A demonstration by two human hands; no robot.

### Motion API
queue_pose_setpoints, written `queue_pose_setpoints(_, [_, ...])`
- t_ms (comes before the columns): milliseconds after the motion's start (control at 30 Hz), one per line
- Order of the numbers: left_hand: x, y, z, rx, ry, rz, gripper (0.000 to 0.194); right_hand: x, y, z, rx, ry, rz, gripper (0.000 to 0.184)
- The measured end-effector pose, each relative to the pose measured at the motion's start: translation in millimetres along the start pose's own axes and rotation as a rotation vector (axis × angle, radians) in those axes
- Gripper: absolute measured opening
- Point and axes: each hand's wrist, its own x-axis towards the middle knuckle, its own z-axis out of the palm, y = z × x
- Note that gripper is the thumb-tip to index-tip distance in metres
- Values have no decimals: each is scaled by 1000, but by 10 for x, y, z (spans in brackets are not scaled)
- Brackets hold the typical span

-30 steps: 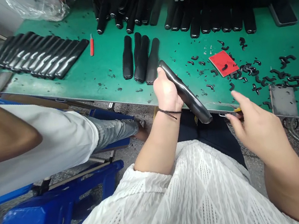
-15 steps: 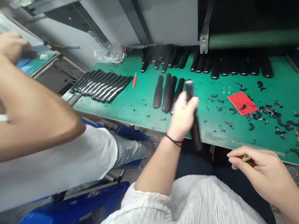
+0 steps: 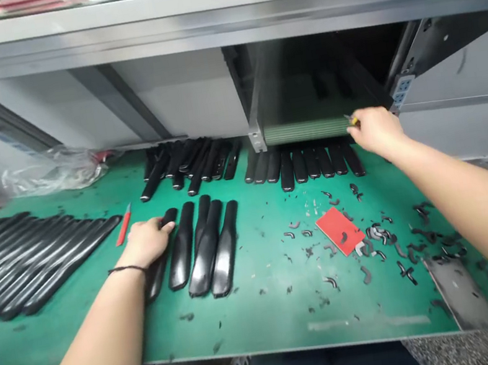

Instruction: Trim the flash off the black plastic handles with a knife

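My left hand [image 3: 148, 243] is closed round the upper part of a long black paddle-shaped plastic piece [image 3: 156, 278], which lies on the green table. Right beside it lie several like glossy black pieces [image 3: 182, 247], narrow ends pointing away from me. My right hand [image 3: 376, 129] is out at the end of a green ribbed conveyor belt [image 3: 305, 131], pinching a small yellow tool [image 3: 354, 121] with a thin tip. Most of that tool is hidden in the fingers. Just below this hand is a row of black pieces [image 3: 312, 163].
Black pieces [image 3: 2, 269] are lined up at the left, next to a red pointed tool [image 3: 124, 225]. A further heap [image 3: 191, 163] lies at the back. Curved black scraps [image 3: 378, 234] surround a red card [image 3: 340, 230]. A metal shelf beam [image 3: 198, 27] crosses above.
My view has swung right and up. The left hand has brought its black piece down onto the table beside the others. My right hand has moved from the front edge to the belt's end.
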Motion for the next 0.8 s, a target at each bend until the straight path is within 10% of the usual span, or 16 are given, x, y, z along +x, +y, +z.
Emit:
queue_pose_setpoints(200, [-200,203,-78,404,207,-43,33,1333,-268,238,-54,0,-89,39])
queue_pose_setpoints(367, [-945,913,254,561,135,174,36,1408,-521,252,-80,9,-246,59])
queue_pose_setpoints(667, [-1826,1928,1162,255,-158,550,50,-1011,-656,-1069,189,486,-631,19])
queue_pose_setpoints(800, [-2062,2278,1574,-292,-680,409,63,-2039,-657,-1388,504,76,-524,13])
